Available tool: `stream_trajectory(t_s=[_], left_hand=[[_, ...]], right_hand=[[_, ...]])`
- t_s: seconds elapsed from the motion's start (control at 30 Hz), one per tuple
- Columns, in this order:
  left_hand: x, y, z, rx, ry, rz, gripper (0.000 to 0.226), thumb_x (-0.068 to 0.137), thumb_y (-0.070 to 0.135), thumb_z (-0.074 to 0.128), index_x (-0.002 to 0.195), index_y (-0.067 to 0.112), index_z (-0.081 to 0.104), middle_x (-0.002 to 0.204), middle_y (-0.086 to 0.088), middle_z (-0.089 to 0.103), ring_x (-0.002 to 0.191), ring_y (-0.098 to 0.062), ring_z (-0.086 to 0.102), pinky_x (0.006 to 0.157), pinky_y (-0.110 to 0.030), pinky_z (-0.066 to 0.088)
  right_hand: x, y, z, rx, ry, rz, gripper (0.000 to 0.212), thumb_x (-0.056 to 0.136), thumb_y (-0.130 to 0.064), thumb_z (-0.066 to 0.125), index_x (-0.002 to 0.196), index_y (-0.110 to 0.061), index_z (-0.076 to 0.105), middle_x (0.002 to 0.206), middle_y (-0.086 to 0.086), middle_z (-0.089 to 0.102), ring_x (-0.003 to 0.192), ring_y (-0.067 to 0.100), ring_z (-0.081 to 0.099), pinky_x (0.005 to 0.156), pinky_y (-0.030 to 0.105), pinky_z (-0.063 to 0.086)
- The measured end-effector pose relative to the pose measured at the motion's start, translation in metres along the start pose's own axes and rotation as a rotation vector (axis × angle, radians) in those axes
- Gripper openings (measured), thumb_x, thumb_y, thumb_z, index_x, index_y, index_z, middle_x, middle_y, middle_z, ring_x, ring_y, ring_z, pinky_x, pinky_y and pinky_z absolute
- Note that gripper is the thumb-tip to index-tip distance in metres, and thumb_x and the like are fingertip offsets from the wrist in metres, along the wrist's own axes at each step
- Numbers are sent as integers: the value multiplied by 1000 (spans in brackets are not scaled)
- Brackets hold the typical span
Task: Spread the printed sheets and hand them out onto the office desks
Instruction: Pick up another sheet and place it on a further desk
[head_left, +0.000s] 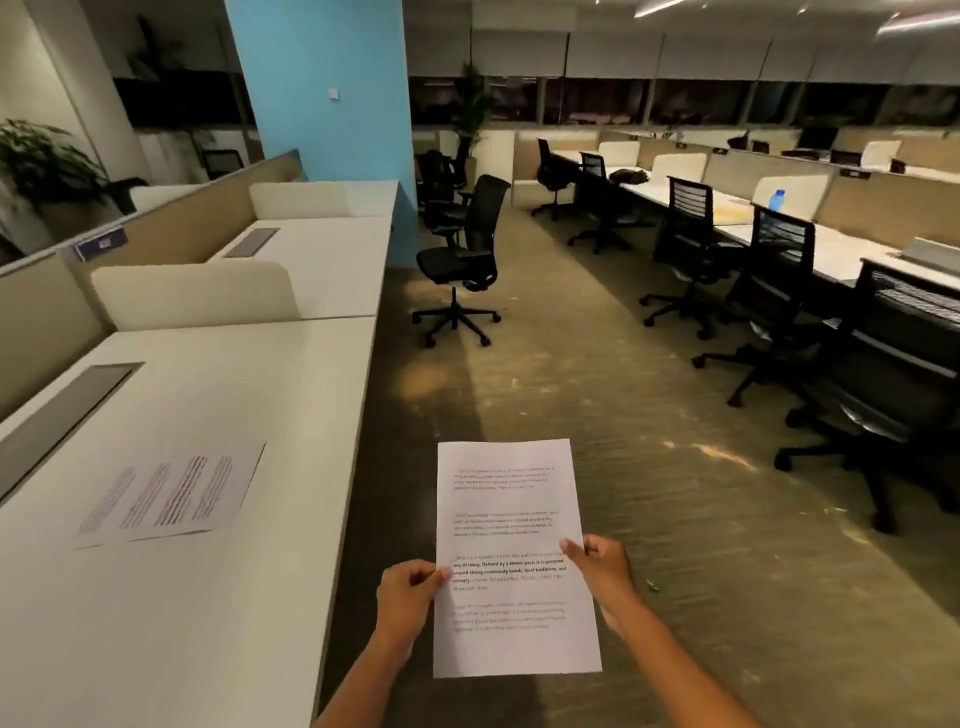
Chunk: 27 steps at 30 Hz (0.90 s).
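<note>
Long white near desk (218, 597) on the left, printed sheets on desk (171, 496) lying flat, text too blurred to read. Over the carpeted aisle, the held stack (514, 558) shows legible bold fragments: "way of living," "strong community bonds, local traditions." Left hand (408, 590) pinches its left edge, fingers curled; right hand (597, 566) grips the right edge.

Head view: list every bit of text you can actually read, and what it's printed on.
Held sheet, third paragraph, in part: "way of living. Defined by a slower pace, it is centered around strong community bonds, local traditions, and".
Held sheet, other paragraphs: too blurred to read.
Sheets on the near desk: printed lines, too blurred to read.
Blue tag on the partition: too small to read.
Bottle: no legible label.
</note>
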<state>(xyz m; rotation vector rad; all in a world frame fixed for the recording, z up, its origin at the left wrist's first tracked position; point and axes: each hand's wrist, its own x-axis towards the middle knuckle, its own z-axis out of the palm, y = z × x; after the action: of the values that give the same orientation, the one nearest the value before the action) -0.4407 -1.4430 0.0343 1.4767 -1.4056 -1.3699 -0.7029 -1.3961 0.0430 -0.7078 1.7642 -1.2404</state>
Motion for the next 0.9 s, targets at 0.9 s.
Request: stream_trajectory(t_s=[0.9], left_hand=[[584, 137, 122, -47, 27, -95, 16, 85, 19, 73, 69, 16, 76, 77, -1, 77, 76, -24, 74, 76, -49, 60]], right_hand=[[572, -189, 58, -67, -57, 44, 4, 87, -6, 68, 91, -6, 68, 89, 6, 75, 80, 22, 73, 67, 32, 60]])
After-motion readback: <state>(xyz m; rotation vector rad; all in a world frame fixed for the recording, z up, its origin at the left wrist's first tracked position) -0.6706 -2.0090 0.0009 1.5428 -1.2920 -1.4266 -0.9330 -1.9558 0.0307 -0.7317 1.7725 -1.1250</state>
